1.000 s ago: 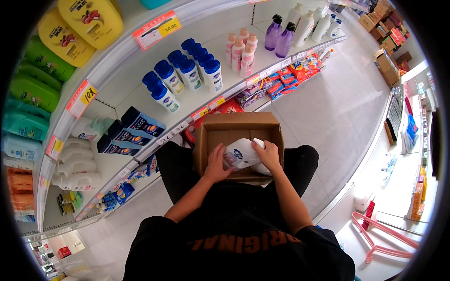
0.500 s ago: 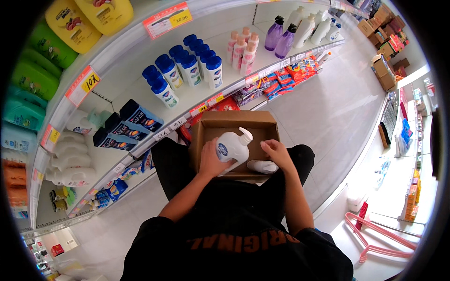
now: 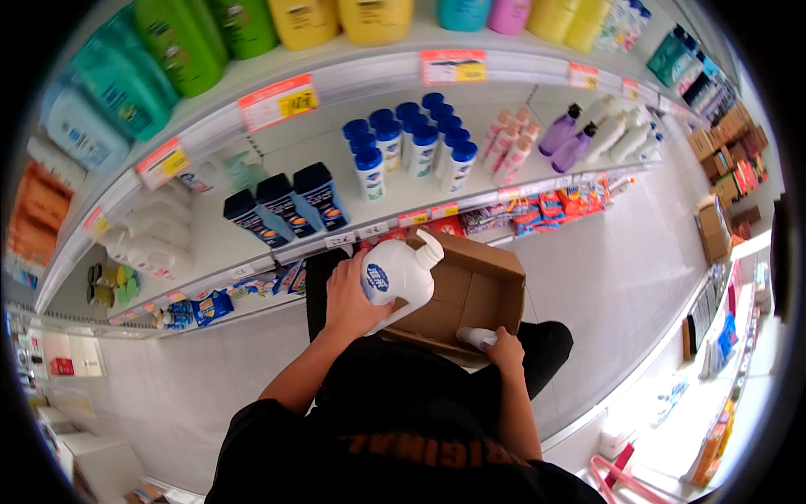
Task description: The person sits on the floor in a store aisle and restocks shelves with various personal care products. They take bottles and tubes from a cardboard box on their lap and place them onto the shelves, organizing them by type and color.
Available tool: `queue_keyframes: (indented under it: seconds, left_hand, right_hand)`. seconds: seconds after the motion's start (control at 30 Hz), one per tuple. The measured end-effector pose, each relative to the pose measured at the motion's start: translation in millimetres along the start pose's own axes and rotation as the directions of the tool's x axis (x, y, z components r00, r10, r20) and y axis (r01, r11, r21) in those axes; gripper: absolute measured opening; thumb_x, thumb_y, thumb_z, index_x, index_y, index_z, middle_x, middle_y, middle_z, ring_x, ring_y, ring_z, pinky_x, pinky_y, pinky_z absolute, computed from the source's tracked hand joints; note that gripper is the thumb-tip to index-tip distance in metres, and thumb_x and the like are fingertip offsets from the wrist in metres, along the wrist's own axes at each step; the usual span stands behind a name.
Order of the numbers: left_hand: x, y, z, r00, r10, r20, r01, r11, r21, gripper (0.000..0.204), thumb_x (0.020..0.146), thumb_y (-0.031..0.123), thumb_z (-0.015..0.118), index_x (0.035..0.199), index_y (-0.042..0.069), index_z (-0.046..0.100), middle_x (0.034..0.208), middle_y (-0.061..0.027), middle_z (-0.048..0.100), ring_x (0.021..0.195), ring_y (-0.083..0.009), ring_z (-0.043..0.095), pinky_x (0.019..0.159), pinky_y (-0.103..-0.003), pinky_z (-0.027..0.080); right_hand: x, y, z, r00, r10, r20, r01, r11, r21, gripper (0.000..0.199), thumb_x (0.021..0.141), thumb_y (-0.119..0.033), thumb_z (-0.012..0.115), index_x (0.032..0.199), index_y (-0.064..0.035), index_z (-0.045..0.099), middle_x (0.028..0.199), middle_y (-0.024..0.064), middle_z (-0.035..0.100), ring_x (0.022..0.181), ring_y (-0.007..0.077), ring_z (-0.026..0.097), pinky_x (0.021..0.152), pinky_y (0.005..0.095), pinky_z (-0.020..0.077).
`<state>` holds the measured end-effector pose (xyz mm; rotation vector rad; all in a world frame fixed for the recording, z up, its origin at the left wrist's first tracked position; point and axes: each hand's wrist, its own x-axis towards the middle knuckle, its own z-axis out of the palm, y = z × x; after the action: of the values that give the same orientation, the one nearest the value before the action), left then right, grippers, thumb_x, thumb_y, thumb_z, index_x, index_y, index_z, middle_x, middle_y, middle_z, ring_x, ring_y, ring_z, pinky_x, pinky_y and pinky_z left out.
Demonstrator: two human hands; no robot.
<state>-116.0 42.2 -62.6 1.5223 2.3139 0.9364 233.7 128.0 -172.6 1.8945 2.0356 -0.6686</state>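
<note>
My left hand (image 3: 349,304) is wrapped around a large white pump bottle (image 3: 405,274) with a blue oval label, lifted above the left side of an open cardboard box (image 3: 495,281). The pump's spout points up and to the right. Inside the box, near its front edge, lies a smaller white bottle (image 3: 476,337). My right hand (image 3: 507,351) is closed on the right end of that bottle, with some of its fingers hidden. The box rests between my knees.
A curved shelf (image 3: 336,220) stands ahead, holding blue-capped bottles (image 3: 370,174), dark blue boxed bottles (image 3: 319,197), pink-and-white bottles (image 3: 512,160) and purple pump bottles (image 3: 573,147). Jugs line the shelf above. Cardboard cartons (image 3: 714,227) stand on the floor at far right.
My right hand has come down onto the smaller bottle in the box. My left hand still holds the pump bottle, now nearer the box's left side. The view has turned left.
</note>
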Motion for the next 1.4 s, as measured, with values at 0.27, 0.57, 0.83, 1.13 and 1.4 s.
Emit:
queue_keyframes:
  seconds: [0.27,0.57,0.83,1.13,1.4]
  left_hand:
    - [-47.1,-46.2,-68.3,0.885,-0.058,-0.461,0.032,0.997,-0.063,0.111,0.048,0.016,0.089,0.146,0.005,0.039,0.133,-0.0214,0.049,0.125,-0.0409,0.048,0.11,-0.053,0.033]
    - [-26.1,-128.1,-123.3,0.455,-0.563,-0.69,0.057,0.791,-0.609,0.109,0.062,0.012,0.088,0.149,-0.002,0.025,0.139,-0.0183,0.042,0.13,-0.0291,0.044,0.11,-0.04,0.036]
    - [38.8,-226.4,-125.9,0.316,-0.399,-0.861,0.073,0.915,-0.397,0.106,0.062,0.016,0.089,0.148,-0.002,0.03,0.138,-0.0195,0.04,0.131,-0.0347,0.042,0.113,-0.044,0.033]
    - [99.7,-295.6,-112.7,0.302,-0.313,-0.901,0.102,0.95,-0.296,0.1,0.065,0.017,0.091,0.143,-0.006,0.033,0.133,-0.0233,0.046,0.122,-0.0378,0.049,0.108,-0.046,0.038]
    - [153.8,-323.4,-122.5,0.39,-0.371,-0.843,0.078,0.925,-0.371,0.102,0.066,0.024,0.093,0.142,-0.007,0.034,0.134,-0.0252,0.045,0.125,-0.0387,0.048,0.107,-0.046,0.038]
  right_hand:
    - [5.5,9.9,-3.7,0.984,-0.173,0.031,0.176,0.978,-0.111,0.052,0.082,-0.048,0.075,0.11,-0.0057,0.065,0.103,0.0241,0.071,0.1,0.0429,0.068,0.085,0.0515,0.0551]
    - [17.4,-1.8,0.4,0.966,-0.258,0.029,0.26,0.95,-0.174,0.048,0.082,-0.046,0.074,0.106,-0.005,0.066,0.1,0.024,0.072,0.098,0.0435,0.068,0.086,0.0522,0.0546]
    - [7.2,-33.4,3.0,0.958,-0.282,0.051,0.287,0.941,-0.181,0.049,0.085,-0.046,0.071,0.104,-0.0019,0.063,0.098,0.0275,0.071,0.097,0.0454,0.068,0.085,0.0549,0.0538]
    - [8.7,-32.3,8.4,0.961,-0.263,0.085,0.274,0.947,-0.169,0.049,0.087,-0.045,0.07,0.107,-0.0008,0.06,0.099,0.0311,0.069,0.096,0.0494,0.067,0.084,0.0564,0.0532]
    - [7.2,-40.6,16.5,0.977,-0.215,-0.012,0.212,0.971,-0.115,0.045,0.088,-0.044,0.069,0.102,-0.0024,0.058,0.095,0.0301,0.07,0.092,0.0492,0.067,0.081,0.0574,0.0533]
